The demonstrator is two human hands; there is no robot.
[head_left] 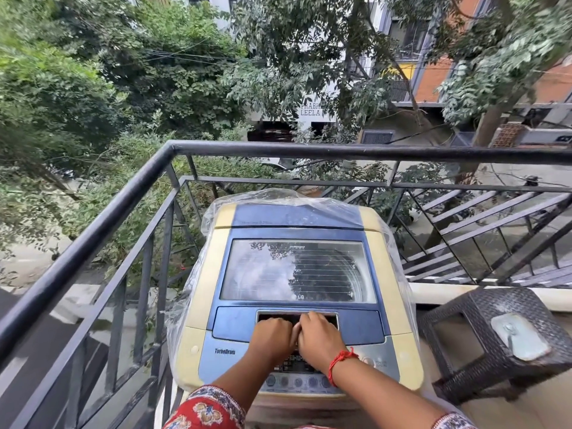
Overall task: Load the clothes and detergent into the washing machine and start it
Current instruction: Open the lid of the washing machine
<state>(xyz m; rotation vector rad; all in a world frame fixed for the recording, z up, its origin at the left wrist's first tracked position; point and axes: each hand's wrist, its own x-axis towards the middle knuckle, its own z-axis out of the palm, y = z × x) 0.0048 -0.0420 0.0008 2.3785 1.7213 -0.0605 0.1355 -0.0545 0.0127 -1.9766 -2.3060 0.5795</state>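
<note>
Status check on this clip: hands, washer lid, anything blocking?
Left hand and right hand both gripping the lid's recessed handle. Blue-and-cream top-load washing machine lid shut, glass window down. Clear plastic cover bunched at rear. No clothes visible.

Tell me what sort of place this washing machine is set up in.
Most likely an upstairs balcony of a home. A black metal railing fences the washing machine on two sides, with trees and a street below. A wicker stool stands beside it. Both hands, left and right, are at the lid's handle recess.

Washing machine stands in the railing corner, stool just right of it
</note>
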